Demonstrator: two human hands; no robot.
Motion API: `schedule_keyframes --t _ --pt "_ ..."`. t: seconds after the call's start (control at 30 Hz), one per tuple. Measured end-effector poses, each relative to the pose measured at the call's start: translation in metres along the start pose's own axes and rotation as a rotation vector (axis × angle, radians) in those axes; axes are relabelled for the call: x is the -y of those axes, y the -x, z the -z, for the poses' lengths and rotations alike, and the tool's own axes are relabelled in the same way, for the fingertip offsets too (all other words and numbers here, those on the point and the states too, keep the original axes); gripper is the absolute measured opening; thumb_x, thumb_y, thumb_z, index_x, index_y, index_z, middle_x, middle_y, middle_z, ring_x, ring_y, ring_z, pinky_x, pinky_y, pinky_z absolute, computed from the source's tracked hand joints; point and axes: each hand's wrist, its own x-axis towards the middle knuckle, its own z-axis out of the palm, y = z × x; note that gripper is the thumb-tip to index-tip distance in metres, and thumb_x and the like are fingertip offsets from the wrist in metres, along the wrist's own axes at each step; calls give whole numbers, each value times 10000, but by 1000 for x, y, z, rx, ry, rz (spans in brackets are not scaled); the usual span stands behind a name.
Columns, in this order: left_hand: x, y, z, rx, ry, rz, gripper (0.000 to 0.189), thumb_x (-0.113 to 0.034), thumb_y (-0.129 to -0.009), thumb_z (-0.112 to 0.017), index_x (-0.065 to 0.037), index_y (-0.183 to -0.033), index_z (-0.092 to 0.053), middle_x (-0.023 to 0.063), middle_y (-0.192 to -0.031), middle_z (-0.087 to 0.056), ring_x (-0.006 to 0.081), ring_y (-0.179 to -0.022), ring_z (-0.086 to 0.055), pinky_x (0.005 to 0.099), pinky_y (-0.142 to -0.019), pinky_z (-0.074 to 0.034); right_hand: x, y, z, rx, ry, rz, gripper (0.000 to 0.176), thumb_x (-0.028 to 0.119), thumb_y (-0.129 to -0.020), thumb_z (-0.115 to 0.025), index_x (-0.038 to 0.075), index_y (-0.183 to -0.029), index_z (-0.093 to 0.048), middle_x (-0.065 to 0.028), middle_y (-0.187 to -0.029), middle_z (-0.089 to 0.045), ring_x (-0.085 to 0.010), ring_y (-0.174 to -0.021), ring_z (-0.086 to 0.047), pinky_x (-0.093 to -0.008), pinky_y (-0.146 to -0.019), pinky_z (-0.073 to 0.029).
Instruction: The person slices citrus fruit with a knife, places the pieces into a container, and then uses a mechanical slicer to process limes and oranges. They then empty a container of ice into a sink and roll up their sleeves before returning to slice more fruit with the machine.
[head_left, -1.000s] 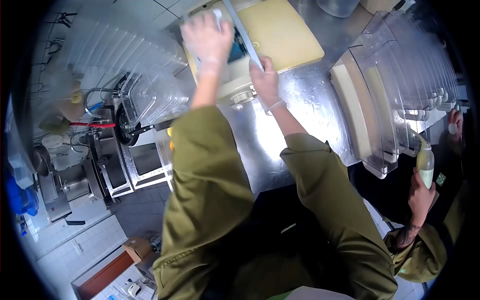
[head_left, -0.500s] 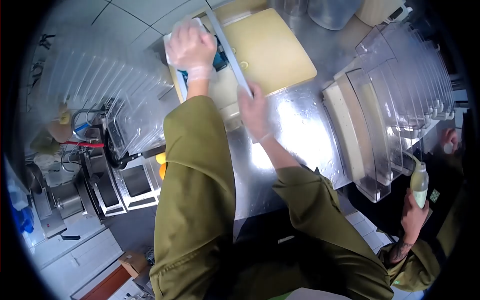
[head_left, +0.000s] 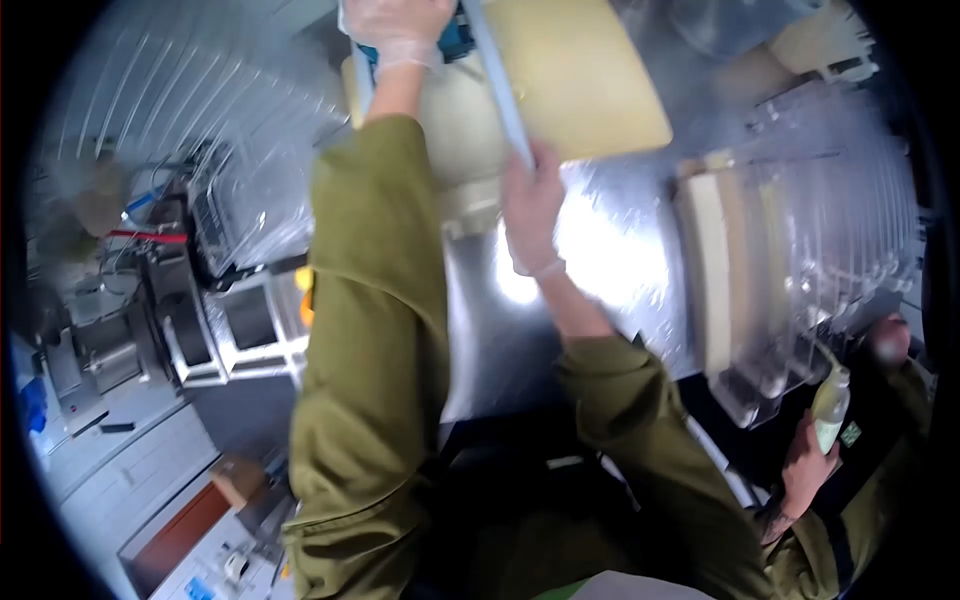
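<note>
A mandoline slicer [head_left: 497, 80] with pale grey rails and a teal middle part lies at the top, its far end cut off by the frame. My left hand [head_left: 398, 28], in a thin clear glove, presses down over its left side with the fingers curled. Something whitish shows under that palm, mostly hidden. Also gloved, my right hand [head_left: 533, 215] is closed around the near end of the right rail. Under and beside the slicer is a pale yellow cutting board [head_left: 595, 85], resting on a shiny steel counter [head_left: 610, 235].
Clear plastic containers and dividers [head_left: 780, 270] stand at the right, with more clear stacked plastic [head_left: 265, 210] at the left. A co-worker's hand [head_left: 808, 465] holds a squeeze bottle [head_left: 830, 408] at the lower right. A cardboard box [head_left: 238, 480] sits lower left.
The view has shifted, so the slicer, board and both my hands sit higher in the picture. My right hand keeps its grip on the rail. My left hand stays over the slicer.
</note>
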Motion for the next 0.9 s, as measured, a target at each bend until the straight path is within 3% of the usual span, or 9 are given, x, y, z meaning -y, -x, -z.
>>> schedule_keyframes --t 0.03,0.07,0.17,0.3,0.33,0.43,0.7,0.8,0.9 --pt "-3 -11 -16 -1 -69 62 155 -255 -761 -555 -121 -784 -630 56 -855 -640 270 -805 -597 429 -647 -456 -8 -9 2 3 69 77 295 140 -892 -574 -32 -1131 -554 -100 -982 -619 -133 -895 -558 -270 -804 -454" --pt "-3 -16 -28 47 -85 111 184 -265 -769 -548 -118 -828 -641 63 -895 -643 276 -839 -598 431 -676 -467 -18 -13 2 -21 144 150 323 114 -858 -557 -59 -1131 -555 -199 -1010 -625 -283 -929 -626 -355 -841 -476" --pt "2 -27 -53 42 -45 95 254 -279 -793 -532 -103 -930 -653 92 -988 -644 297 -909 -599 436 -754 -485 -28 -15 1 -41 121 190 346 119 -833 -594 -51 -1131 -554 -215 -1019 -626 -312 -950 -630 -363 -854 -483" --pt "22 -33 -36 226 -39 -79 309 -301 -842 -505 -74 -1002 -642 128 -1073 -630 317 -939 -602 432 -837 -488 -21 -16 -4 -78 101 211 341 130 -826 -611 -34 -1121 -559 -212 -985 -634 -326 -902 -638 -374 -823 -493" --pt "18 -32 -33 292 39 123 293 -296 -871 -499 -61 -972 -642 139 -1012 -636 328 -895 -605 428 -804 -491 -22 -17 -4 -82 108 236 337 130 -825 -614 -28 -1117 -561 -209 -972 -637 -330 -891 -639 -374 -816 -495" --pt "17 -31 -16 411 19 108 300 -355 -785 -529 -95 -876 -648 107 -939 -665 294 -884 -625 443 -757 -487 -28 -12 -1 -71 135 203 318 136 -821 -623 -7 -1100 -570 -194 -942 -645 -337 -871 -639 -379 -800 -496" --pt "-37 40 107 88 85 34 199 -204 -680 -576 -68 -826 -576 124 -912 -577 321 -875 -551 411 -767 -480 -24 -13 -2 -49 121 127 277 172 -832 -627 29 -1066 -586 -171 -956 -656 -327 -882 -639 -383 -789 -491" --pt "-27 44 90 -45 136 -10 164 -187 -669 -567 -90 -801 -579 105 -871 -584 326 -836 -565 414 -727 -493 -23 -15 -5 -68 98 127 287 175 -839 -626 26 -1082 -585 -171 -950 -657 -327 -885 -642 -375 -791 -491" --pt "-12 16 43 176 7 81 155 -204 -680 -556 -112 -796 -602 85 -831 -604 322 -816 -582 421 -689 -498 -25 -9 -7 -92 100 149 287 168 -858 -618 8 -1093 -579 -153 -947 -650 -277 -877 -626 -350 -789 -485"
